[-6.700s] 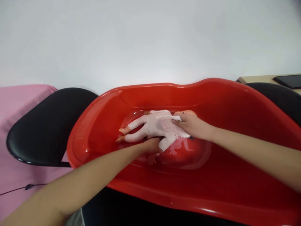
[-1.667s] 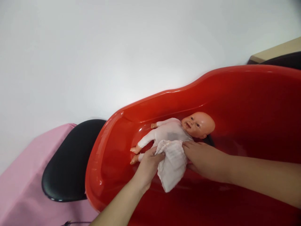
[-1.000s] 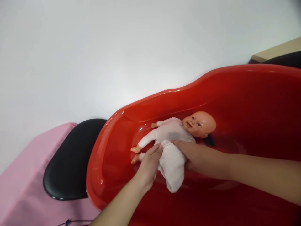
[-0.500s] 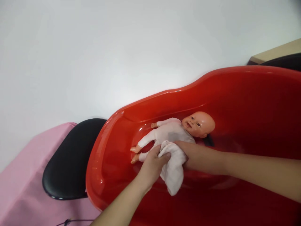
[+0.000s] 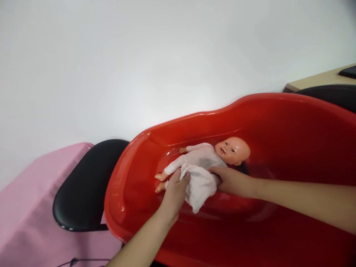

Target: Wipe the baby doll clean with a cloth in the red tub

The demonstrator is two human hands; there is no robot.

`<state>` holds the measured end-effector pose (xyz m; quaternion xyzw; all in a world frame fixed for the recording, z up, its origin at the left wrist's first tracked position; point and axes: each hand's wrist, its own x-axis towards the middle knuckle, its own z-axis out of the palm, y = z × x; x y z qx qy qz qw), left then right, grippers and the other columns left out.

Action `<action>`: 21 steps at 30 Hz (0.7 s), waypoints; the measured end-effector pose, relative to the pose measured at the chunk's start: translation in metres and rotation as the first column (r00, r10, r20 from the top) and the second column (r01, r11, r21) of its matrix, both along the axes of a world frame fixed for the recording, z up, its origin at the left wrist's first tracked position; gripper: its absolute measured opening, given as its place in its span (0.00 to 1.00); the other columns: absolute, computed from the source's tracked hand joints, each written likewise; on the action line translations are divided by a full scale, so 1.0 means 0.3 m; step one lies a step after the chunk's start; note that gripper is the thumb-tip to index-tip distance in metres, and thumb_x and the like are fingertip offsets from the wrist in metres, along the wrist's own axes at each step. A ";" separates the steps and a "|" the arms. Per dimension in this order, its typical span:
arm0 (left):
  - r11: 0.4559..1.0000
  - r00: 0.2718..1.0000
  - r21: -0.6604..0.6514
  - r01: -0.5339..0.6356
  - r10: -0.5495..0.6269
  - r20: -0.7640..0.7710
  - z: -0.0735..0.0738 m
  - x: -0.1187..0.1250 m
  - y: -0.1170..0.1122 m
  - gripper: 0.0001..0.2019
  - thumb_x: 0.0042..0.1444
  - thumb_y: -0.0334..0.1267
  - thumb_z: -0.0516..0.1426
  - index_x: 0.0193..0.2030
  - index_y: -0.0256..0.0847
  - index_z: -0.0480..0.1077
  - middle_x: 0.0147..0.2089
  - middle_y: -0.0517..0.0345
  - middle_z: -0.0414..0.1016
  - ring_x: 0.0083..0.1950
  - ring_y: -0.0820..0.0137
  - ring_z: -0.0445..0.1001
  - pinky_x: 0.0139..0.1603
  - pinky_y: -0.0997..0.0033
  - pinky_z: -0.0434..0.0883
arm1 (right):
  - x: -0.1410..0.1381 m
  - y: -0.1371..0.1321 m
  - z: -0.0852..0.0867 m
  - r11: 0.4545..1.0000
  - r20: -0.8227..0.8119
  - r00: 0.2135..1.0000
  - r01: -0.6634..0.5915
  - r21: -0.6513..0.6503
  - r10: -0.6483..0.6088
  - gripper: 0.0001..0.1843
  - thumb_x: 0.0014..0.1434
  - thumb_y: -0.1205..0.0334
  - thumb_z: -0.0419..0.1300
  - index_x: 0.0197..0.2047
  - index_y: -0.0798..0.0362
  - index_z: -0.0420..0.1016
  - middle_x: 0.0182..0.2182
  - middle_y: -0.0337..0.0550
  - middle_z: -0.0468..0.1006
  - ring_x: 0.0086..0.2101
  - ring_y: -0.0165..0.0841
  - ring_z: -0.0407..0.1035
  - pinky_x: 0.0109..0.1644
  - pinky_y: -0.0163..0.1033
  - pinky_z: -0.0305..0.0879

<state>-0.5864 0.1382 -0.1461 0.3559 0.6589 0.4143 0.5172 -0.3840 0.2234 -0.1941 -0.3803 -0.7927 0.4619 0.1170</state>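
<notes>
Lying on its back, the baby doll (image 5: pixel 204 157) rests inside the red plastic baby bathtub (image 5: pixel 278 111), toward the tub's 9 o'clock end. Head orientation: 3 o'clock. Foot orientation: 9 o'clock. The doll wears a pale pink sleepsuit (image 5: pixel 191 159), with the bare feet and hands exposed.

The white cloth (image 5: pixel 198 189) lies bunched over the doll's lower torso and hangs toward 6 o'clock, its lowest corner extending past the doll's body.

The left hand (image 5: pixel 174 196) enters from 6 o'clock and grasps the upper fold of the white cloth, with the fingers closed over the fabric just beside the doll's legs. The right hand (image 5: pixel 230 181) enters from 3 o'clock and is not clenched. It lies open with the fingers extended, the fingertips touching the doll's side at the cloth's 3 o'clock edge.

Surroundings: a black padded seat (image 5: pixel 86 185) stands just beyond the tub's 9 o'clock rim, above a pink sheet (image 5: pixel 36 207). A second black padded seat (image 5: pixel 328 92) lies beyond the rim at 2 o'clock, below a beige tabletop (image 5: pixel 314 82) carrying a dark flat device (image 5: pixel 349 71).
</notes>
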 end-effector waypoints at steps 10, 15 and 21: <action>0.909 0.920 0.181 -0.375 0.342 0.192 0.145 -0.171 -0.083 0.25 0.62 0.52 0.66 0.60 0.40 0.75 0.58 0.46 0.82 0.57 0.58 0.78 0.58 0.60 0.72 | -0.011 -0.056 0.005 0.981 -0.022 0.989 -0.143 0.129 0.147 0.23 0.57 0.61 0.60 0.56 0.45 0.81 0.47 0.44 0.86 0.48 0.45 0.80 0.52 0.47 0.77; 0.857 0.859 0.180 -0.483 0.424 0.286 0.161 -0.243 -0.143 0.27 0.57 0.52 0.69 0.58 0.40 0.77 0.53 0.47 0.84 0.55 0.57 0.80 0.56 0.60 0.74 | -0.077 -0.098 -0.017 0.926 0.007 0.966 -0.252 0.280 0.260 0.28 0.56 0.63 0.62 0.61 0.43 0.79 0.56 0.48 0.84 0.56 0.49 0.77 0.63 0.53 0.74; 0.803 0.802 0.179 -0.568 0.491 0.340 0.115 -0.315 -0.199 0.27 0.55 0.53 0.70 0.56 0.38 0.77 0.49 0.48 0.84 0.49 0.58 0.81 0.51 0.63 0.73 | -0.160 -0.095 -0.154 0.883 0.201 0.956 -0.276 0.380 0.212 0.34 0.54 0.69 0.56 0.63 0.46 0.80 0.62 0.51 0.80 0.61 0.51 0.74 0.69 0.60 0.69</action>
